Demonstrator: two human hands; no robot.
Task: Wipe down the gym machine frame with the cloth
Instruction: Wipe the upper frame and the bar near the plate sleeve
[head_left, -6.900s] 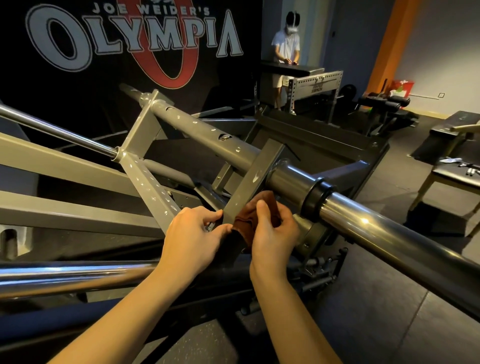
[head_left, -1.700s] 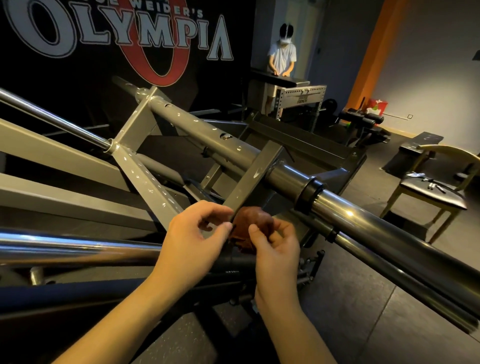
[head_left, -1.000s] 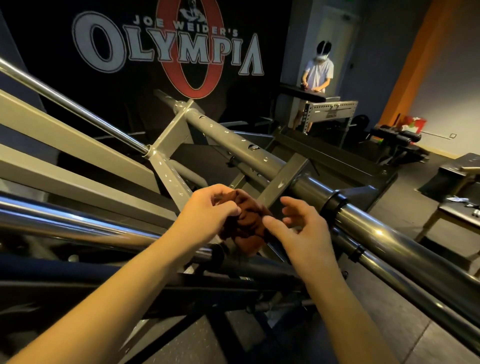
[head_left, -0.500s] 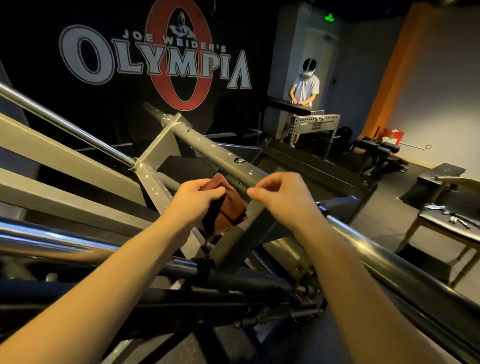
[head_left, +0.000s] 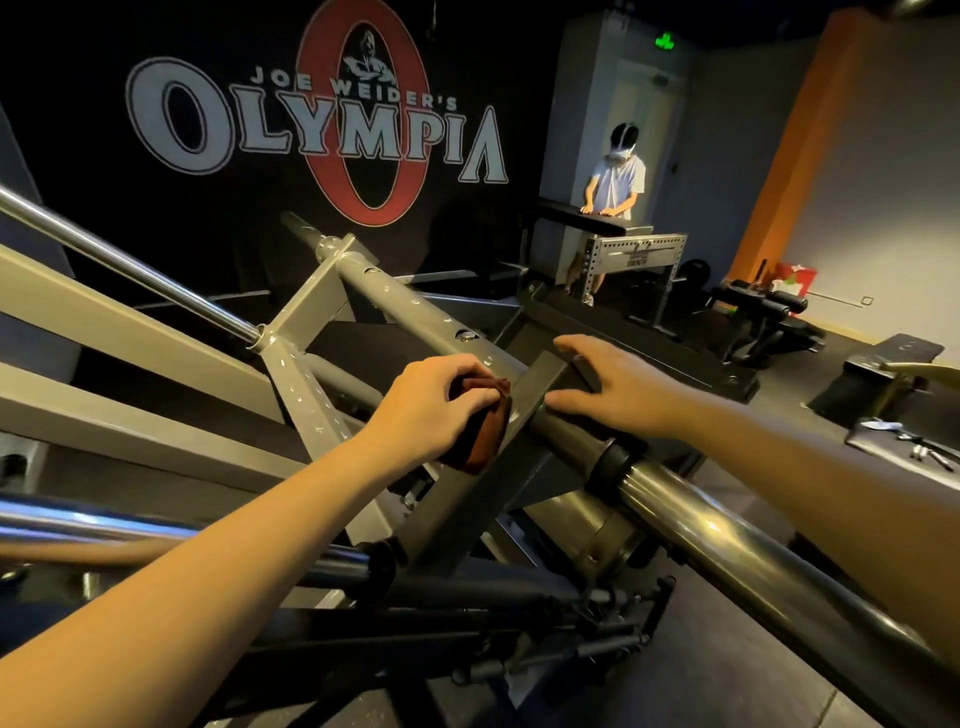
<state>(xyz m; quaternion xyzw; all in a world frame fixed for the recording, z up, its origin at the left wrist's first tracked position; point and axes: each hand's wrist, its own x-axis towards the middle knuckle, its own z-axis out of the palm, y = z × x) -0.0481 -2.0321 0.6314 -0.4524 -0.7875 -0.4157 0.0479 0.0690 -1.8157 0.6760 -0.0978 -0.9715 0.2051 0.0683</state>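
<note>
Gripping the cloth (head_left: 480, 436) alone, the left hand (head_left: 436, 410) curls its fingers round the bunched brown fabric and presses it to the gym machine frame (head_left: 405, 306), just where the flat brace (head_left: 467, 509) meets the main grey tube.

Change: seconds ago both hands worked the cloth at the lower end of the brace. Half a second ago the right hand (head_left: 623, 389) was pinched shut just beside the cloth. It has since let go and now lies with fingers spread and straight on the upper end of the brace and the tube, holding nothing. The two hands are apart, with the brace between them.

Reading for the task: the cloth has passed to one hand and climbed to the joint, so the lower brace is probably done. The next section in hand is likely the tube. The free hand appears to steady the frame.

Orientation: the tube's long axis runs diagonally from far upper left to near lower right, ending in the chrome sleeve (head_left: 727, 535). The brace crosses it from lower left to upper right. The cloth hangs roughly along the brace's left edge, with its loose end pointing down.
</note>
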